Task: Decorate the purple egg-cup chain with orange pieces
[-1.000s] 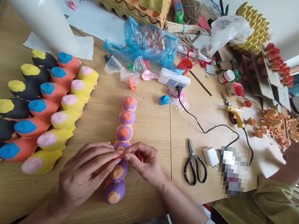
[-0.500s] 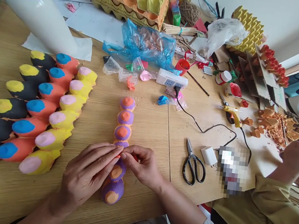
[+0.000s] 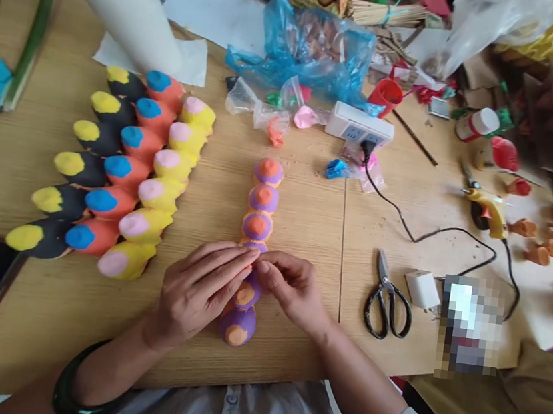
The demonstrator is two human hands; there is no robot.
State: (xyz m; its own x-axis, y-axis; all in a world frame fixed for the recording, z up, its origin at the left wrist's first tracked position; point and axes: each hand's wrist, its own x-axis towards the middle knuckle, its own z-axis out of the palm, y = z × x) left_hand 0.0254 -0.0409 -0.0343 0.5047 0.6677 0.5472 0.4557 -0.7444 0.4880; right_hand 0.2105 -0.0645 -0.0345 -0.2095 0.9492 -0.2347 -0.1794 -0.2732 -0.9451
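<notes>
A strip of egg-carton cups point(image 3: 236, 335) coated in purple clay runs lengthwise in front of me. Its far cups carry orange-red clay tips, while the two nearest have bare pale-orange tops. Over the middle of the strip, my left hand point(image 3: 203, 285) has its fingers pressed together on a small bit of orange-red clay point(image 3: 249, 267). Thumb and forefinger of my right hand point(image 3: 293, 293) pinch at the same spot, against the left fingertips. The cup beneath is mostly hidden by my fingers.
To the left stand finished-looking strips of black, orange and yellow cups point(image 3: 121, 265). Scissors point(image 3: 383, 297), a white plug adapter point(image 3: 421, 290) and a yellow glue gun point(image 3: 493, 213) lie right. A power strip point(image 3: 360, 124) and blue plastic bag point(image 3: 320, 54) sit behind. A co-worker's sleeve point(image 3: 530, 393) shows.
The view has shifted down and left, so the table's things appear further right and higher. Both hands stay together over the strip's middle. The co-worker's hand has left view.
</notes>
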